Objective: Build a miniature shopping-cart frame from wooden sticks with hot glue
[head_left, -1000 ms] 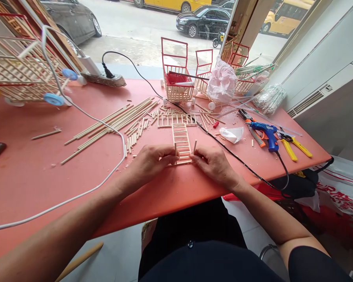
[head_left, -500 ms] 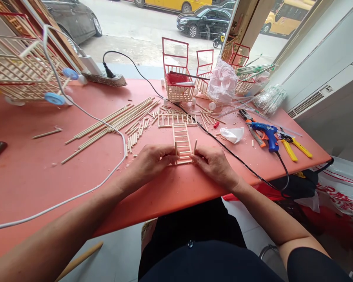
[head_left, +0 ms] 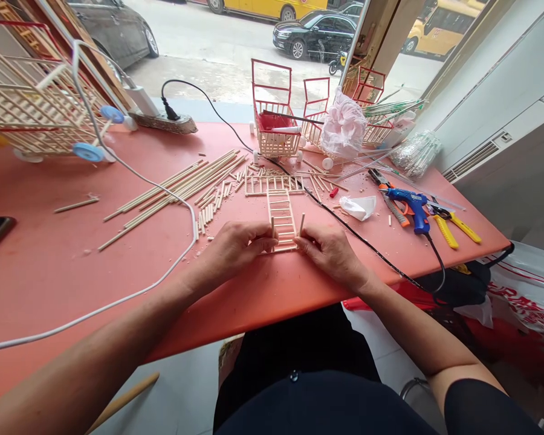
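A small ladder-like frame of pale wooden sticks (head_left: 281,212) lies on the pink table near its front edge. At its near left corner, my left hand (head_left: 247,241) pinches a short upright wooden stick (head_left: 272,226). Opposite, my right hand (head_left: 327,249) pinches a second upright stick (head_left: 301,222) at the near right corner. Both sticks stand roughly vertical, their lower ends partly hidden by my fingers. Beyond the ladder's far end, a wider slatted stick panel (head_left: 272,185) rests against or very close to it; I cannot tell whether they are joined.
Long sticks (head_left: 176,193) and short cut pieces (head_left: 206,216) lie to the left. A blue glue gun (head_left: 410,205) and yellow-handled pliers (head_left: 453,229) lie right. Miniature stick carts (head_left: 276,130) stand at the back. A white cable (head_left: 163,284) and a black cord (head_left: 358,241) cross the table.
Almost nothing differs. Both hands keep their pinch on the upright sticks at the same corners; the whole view has shifted slightly.
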Demonstrator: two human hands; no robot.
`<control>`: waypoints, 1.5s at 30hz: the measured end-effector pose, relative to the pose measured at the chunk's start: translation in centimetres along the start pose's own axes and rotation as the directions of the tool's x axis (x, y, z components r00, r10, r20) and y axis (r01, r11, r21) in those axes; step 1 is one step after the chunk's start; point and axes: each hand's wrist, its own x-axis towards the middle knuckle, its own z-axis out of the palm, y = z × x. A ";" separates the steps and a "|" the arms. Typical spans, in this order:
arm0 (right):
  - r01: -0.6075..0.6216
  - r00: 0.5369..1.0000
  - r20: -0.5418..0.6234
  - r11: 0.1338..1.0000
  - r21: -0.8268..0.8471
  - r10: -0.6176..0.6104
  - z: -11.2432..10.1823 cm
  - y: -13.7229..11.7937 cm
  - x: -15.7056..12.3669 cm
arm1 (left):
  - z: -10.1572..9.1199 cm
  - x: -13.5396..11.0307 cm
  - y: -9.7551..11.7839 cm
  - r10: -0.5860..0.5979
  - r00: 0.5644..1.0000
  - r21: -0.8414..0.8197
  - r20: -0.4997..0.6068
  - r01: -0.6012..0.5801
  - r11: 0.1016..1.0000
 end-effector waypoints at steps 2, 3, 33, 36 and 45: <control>-0.003 1.000 0.015 1.000 0.010 0.003 -0.2 -0.2 -0.1 | 0.0 0.0 0.0 0.000 1.000 -0.008 -0.003 0.000 1.000; -0.006 1.000 0.019 1.000 0.007 0.006 -0.4 -0.4 -0.1 | 0.0 0.0 0.0 -0.001 1.000 -0.008 -0.003 0.001 1.000; -0.531 0.602 -0.356 0.692 0.490 0.715 -16.5 7.8 -6.5 | 0.2 0.0 -0.6 -0.092 0.995 -0.017 0.049 0.093 0.996; -0.435 0.720 -0.254 0.705 0.560 0.646 -15.3 4.7 -7.3 | -0.1 0.0 -0.3 -0.089 0.995 -0.021 0.039 0.090 0.996; -0.464 0.865 0.053 0.756 0.462 0.499 -8.6 -1.1 -7.8 | -0.2 0.2 -0.1 -0.049 0.999 -0.006 0.018 0.049 0.999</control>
